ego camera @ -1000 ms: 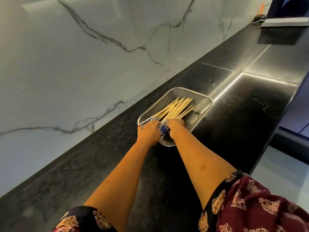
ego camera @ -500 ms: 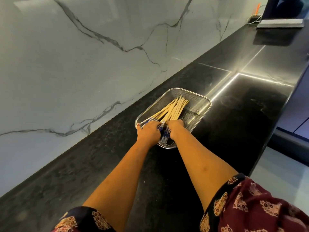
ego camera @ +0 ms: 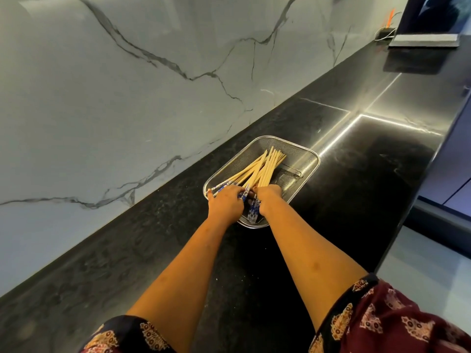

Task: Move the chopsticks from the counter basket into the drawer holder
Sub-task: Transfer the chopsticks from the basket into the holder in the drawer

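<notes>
A metal mesh basket [ego camera: 307, 159] sits on the black counter. Inside lies a bundle of several pale wooden chopsticks [ego camera: 265, 168] with blue-and-white patterned handle ends, tips pointing away from me. My left hand [ego camera: 225, 203] and my right hand [ego camera: 267, 200] are both at the near end of the basket, fingers curled round the patterned handles and pressing the bundle together from each side. The fingertips are hidden under the hands. No drawer or holder is in view.
The black stone counter [ego camera: 356, 189] runs from near left to far right against a white marble wall [ego camera: 127, 98]. A dark appliance on a grey base [ego camera: 423, 40] stands at the far end. The counter's front edge drops to the floor on the right.
The chopsticks' far tips have been drawn together from a spread fan into a tighter bundle. Both hands stay at the handle ends, closer to each other.
</notes>
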